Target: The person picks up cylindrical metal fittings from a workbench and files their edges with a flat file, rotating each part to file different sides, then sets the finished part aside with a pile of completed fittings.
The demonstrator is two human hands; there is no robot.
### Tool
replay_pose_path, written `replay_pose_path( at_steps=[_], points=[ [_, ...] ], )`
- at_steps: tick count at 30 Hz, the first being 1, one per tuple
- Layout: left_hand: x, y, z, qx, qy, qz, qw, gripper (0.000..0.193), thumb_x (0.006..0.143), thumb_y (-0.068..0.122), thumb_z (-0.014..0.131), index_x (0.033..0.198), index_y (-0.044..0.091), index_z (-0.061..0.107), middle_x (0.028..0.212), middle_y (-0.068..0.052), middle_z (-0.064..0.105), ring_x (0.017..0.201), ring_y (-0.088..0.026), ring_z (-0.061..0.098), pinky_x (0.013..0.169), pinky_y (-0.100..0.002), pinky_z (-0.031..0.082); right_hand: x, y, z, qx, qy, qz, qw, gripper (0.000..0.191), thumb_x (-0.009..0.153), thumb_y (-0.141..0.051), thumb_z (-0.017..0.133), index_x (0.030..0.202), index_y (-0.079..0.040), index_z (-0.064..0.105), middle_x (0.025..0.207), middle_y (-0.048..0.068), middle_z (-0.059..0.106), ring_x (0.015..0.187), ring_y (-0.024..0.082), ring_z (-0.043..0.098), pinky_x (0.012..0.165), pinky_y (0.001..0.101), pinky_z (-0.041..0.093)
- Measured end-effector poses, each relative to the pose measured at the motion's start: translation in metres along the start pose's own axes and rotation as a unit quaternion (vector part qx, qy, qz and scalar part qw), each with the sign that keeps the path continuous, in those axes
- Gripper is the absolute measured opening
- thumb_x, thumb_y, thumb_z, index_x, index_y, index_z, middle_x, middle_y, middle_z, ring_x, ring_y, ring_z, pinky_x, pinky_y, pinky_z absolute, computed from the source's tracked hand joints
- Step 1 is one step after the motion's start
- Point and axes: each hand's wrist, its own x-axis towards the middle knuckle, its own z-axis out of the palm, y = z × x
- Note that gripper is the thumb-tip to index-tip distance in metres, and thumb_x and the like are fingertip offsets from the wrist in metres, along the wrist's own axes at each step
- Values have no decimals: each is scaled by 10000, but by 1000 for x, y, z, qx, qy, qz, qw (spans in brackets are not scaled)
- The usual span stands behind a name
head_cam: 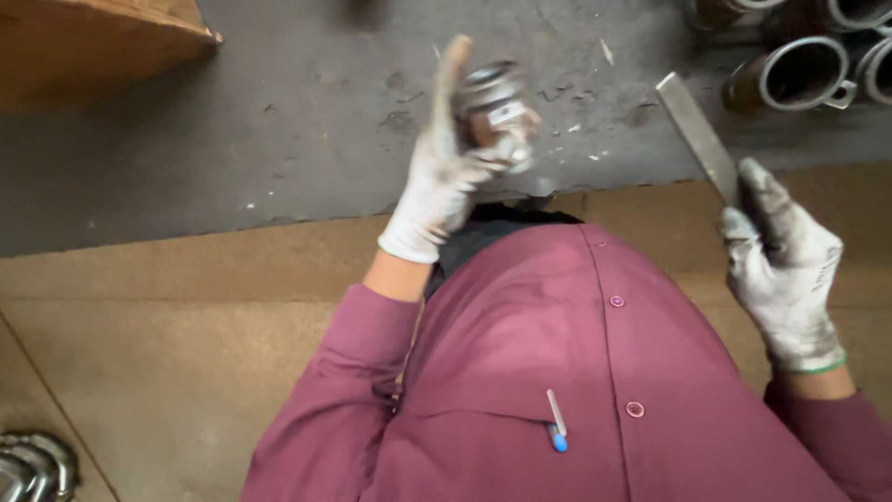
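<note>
**Fitting raised in one hand, flat file in the other**

The left hand [444, 177], in a soiled white work glove, is closed around a short round metal fitting [497, 112] and holds it up in the air above the dark mat [307, 121] that covers the far part of the worktop. The fitting is blurred, so its exact form cannot be made out; a bright rim and a brownish body show, with the gloved fingers [452, 74] reaching up past it. The right hand [785, 270], gloved the same way, is clamped on the near end of a flat metal file [699, 135], whose blade slants up and away towards the far right. File and fitting are well apart, with no contact between them.

Judging from this, the piece in hand looks to be between strokes or under inspection rather than being filed. Pale chips [581, 130] scattered on the mat beneath the fitting suggest some filing is already done here. At the far right stands a group of ringed metal sleeves [799, 74]; whether these are finished or waiting cannot be told. More rounded shiny parts [32, 465] lie at the near left corner, and a wooden board [93, 46] sits at the far left.
</note>
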Motion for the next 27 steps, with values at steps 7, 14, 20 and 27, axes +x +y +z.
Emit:
replay_pose_path(
  at_steps=[7,14,20,27],
  points=[
    [49,-40,-116,363,219,197,884,775,820,-185,877,1424,104,487,1330,-103,628,1260,-238,656,1152,-355,527,-27,8,22,174,-11,142,974,346,1109,11,561,1452,54,585,1133,63,676,789,21,559,726,168,484],
    [61,-52,-130,429,303,141,839,801,846,116,934,1458,95,417,1333,-97,653,1285,-221,671,1152,-387,527,-28,2,21,172,-11,161,972,383,1097,20,580,1478,47,602,1061,39,659,781,23,550,768,192,486],
    [94,-51,-121,377,324,191,846,917,790,97,909,1519,61,352,1443,-168,547,1386,-304,557,1230,-411,407,-29,2,23,179,-12,157,971,371,1091,0,597,1459,48,604,1075,18,658,820,36,544,754,193,480],
    [30,-83,-9,432,282,183,837,717,913,215,904,1458,40,472,1408,-157,515,1267,-289,562,1144,-389,466,-55,18,21,309,43,277,909,390,1051,-10,590,1438,23,622,970,-33,610,768,4,509,674,159,428]
  ],
)
